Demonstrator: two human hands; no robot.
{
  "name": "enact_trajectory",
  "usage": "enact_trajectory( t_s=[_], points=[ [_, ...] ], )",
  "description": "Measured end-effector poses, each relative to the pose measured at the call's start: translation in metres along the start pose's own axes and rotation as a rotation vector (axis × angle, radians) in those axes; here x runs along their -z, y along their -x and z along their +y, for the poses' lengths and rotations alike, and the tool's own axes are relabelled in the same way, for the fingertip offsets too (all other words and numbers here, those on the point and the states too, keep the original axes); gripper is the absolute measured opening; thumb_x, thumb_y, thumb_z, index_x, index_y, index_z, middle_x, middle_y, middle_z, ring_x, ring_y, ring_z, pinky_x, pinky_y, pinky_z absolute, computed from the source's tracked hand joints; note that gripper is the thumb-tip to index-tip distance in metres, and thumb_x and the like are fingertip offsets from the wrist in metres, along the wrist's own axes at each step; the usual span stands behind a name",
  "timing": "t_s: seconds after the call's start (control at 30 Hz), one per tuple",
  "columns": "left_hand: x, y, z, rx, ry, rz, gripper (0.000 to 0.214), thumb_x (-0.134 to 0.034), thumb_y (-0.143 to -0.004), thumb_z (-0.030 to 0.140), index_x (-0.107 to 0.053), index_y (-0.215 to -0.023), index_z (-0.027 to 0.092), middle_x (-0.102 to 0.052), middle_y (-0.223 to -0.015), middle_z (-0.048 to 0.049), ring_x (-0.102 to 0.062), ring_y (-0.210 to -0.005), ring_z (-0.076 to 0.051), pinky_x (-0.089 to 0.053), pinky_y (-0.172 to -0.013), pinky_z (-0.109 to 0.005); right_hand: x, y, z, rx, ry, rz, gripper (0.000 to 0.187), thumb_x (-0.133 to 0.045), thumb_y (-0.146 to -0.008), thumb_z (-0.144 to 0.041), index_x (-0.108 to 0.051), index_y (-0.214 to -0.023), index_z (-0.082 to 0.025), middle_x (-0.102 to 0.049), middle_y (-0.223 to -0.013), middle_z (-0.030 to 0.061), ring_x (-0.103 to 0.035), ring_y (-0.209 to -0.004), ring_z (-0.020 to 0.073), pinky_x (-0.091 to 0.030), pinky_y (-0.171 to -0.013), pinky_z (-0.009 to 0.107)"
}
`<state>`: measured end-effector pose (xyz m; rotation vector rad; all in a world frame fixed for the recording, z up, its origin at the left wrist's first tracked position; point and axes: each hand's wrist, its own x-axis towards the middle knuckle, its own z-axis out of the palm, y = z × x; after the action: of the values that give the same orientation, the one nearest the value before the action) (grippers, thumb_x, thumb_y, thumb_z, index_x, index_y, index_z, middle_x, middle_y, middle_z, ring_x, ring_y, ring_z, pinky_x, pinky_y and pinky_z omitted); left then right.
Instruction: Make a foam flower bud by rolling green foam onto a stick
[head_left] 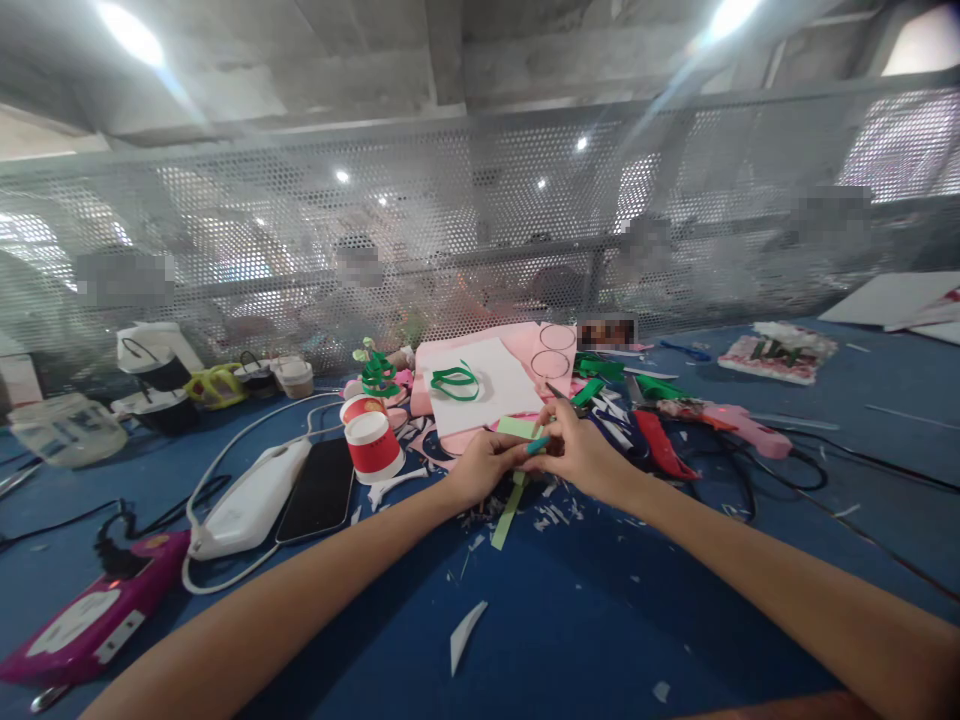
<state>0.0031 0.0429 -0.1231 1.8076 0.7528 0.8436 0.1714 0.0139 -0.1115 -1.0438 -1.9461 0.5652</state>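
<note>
My left hand is closed, thumb and fingers pinched on a light green paper strip that hangs down toward me. Close beside it, my right hand is closed around a slim teal object, whose kind I cannot make out. A thin dark tip sticks up by the right fingers; whether it belongs to the teal object is unclear. Just beyond the fingers lies another light green paper piece. A white sheet with a loop of green ribbon rests on pink paper behind.
To the left stand red-and-white paper cups, a black phone, a white power bank and a purple power strip. At right are a pink glue gun with cables and red material. Paper scraps litter the blue table.
</note>
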Motion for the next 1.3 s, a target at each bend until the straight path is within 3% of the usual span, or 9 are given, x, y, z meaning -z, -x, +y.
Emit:
enact_trajectory(
  t_s=[0.2,0.27,0.47,0.6,0.8,0.93,1.03,1.13,1.3],
  points=[
    [0.0,-0.001,0.006,-0.008,0.073,0.238,0.036,-0.063,-0.066,0.047,-0.069,-0.073,0.013,-0.063,-0.063,-0.002,-0.053,-0.06,-0.013,-0.042,-0.056,-0.023,0.0,-0.001,0.006,-0.004,0.049,0.153,0.046,-0.072,-0.059,-0.041,-0.035,-0.081,-0.022,-0.05,-0.065,-0.0027,-0.049,-0.056,0.0136,-0.039,-0.052,0.027],
    [0.001,-0.001,0.004,-0.006,0.116,0.295,0.036,-0.063,-0.065,0.047,-0.069,-0.074,0.013,-0.063,-0.064,-0.0023,-0.054,-0.063,-0.014,-0.042,-0.056,-0.023,-0.002,-0.002,0.01,-0.048,0.023,0.152,0.046,-0.073,-0.057,-0.042,-0.038,-0.079,-0.022,-0.051,-0.067,-0.0018,-0.048,-0.056,0.0131,-0.04,-0.053,0.028],
    [0.005,-0.003,-0.001,-0.012,0.199,0.384,0.038,-0.064,-0.065,0.046,-0.068,-0.082,0.013,-0.063,-0.067,-0.0018,-0.052,-0.061,-0.011,-0.041,-0.056,-0.021,-0.02,-0.003,0.012,-0.302,-0.36,0.13,0.051,-0.076,-0.052,-0.04,-0.043,-0.085,-0.019,-0.058,-0.089,0.0057,-0.059,-0.074,0.0175,-0.049,-0.063,0.032],
    [0.004,-0.003,0.003,-0.048,0.177,0.377,0.034,-0.068,-0.062,0.043,-0.069,-0.078,0.013,-0.063,-0.068,-0.0016,-0.053,-0.065,-0.012,-0.041,-0.059,-0.021,-0.027,-0.005,0.001,-0.3,-0.573,0.054,0.044,-0.073,-0.055,-0.039,-0.054,-0.086,-0.016,-0.063,-0.086,0.0064,-0.06,-0.082,0.0195,-0.047,-0.078,0.036],
    [0.001,-0.002,0.004,0.002,0.231,0.351,0.037,-0.065,-0.065,0.044,-0.066,-0.084,0.013,-0.057,-0.059,0.001,-0.043,-0.047,-0.006,-0.035,-0.044,-0.018,-0.024,-0.006,-0.008,-0.337,-0.799,-0.048,0.035,-0.071,-0.059,-0.036,-0.062,-0.085,-0.015,-0.066,-0.077,0.0033,-0.063,-0.073,0.0179,-0.046,-0.082,0.038],
    [0.002,-0.004,0.002,-0.067,0.288,0.407,0.033,-0.067,-0.065,0.037,-0.064,-0.088,0.014,-0.065,-0.084,-0.0037,-0.057,-0.069,-0.011,-0.045,-0.062,-0.021,-0.021,-0.005,-0.008,-0.405,-0.913,-0.033,0.025,-0.071,-0.059,-0.033,-0.063,-0.075,-0.016,-0.064,-0.074,0.003,-0.061,-0.067,0.0153,-0.05,-0.074,0.034],
    [0.002,-0.005,0.003,-0.08,0.414,0.318,0.044,-0.067,-0.066,0.035,-0.058,-0.104,0.015,-0.065,-0.101,-0.0087,-0.06,-0.086,-0.017,-0.047,-0.074,-0.027,-0.018,-0.005,-0.007,-0.433,-0.93,-0.049,0.023,-0.072,-0.058,-0.031,-0.061,-0.073,-0.016,-0.061,-0.07,0.0009,-0.058,-0.062,0.0131,-0.051,-0.068,0.033],
    [0.003,-0.005,0.002,-0.086,0.451,0.223,0.058,-0.072,-0.061,0.025,-0.05,-0.114,0.016,-0.063,-0.108,-0.0119,-0.06,-0.095,-0.02,-0.047,-0.079,-0.031,-0.015,-0.004,-0.005,-0.396,-0.901,-0.086,0.025,-0.071,-0.061,-0.031,-0.059,-0.077,-0.017,-0.056,-0.066,-0.002,-0.056,-0.057,0.0109,-0.051,-0.064,0.031],
    [0.005,-0.004,0.0,-0.042,0.481,0.22,0.075,-0.075,-0.057,0.017,-0.042,-0.124,0.018,-0.06,-0.114,-0.0133,-0.061,-0.094,-0.02,-0.049,-0.078,-0.031,-0.011,-0.004,0.0,-0.335,-0.755,-0.172,0.03,-0.066,-0.067,-0.037,-0.054,-0.087,-0.018,-0.05,-0.062,-0.0051,-0.05,-0.046,0.0078,-0.046,-0.047,0.025]
  ],
)
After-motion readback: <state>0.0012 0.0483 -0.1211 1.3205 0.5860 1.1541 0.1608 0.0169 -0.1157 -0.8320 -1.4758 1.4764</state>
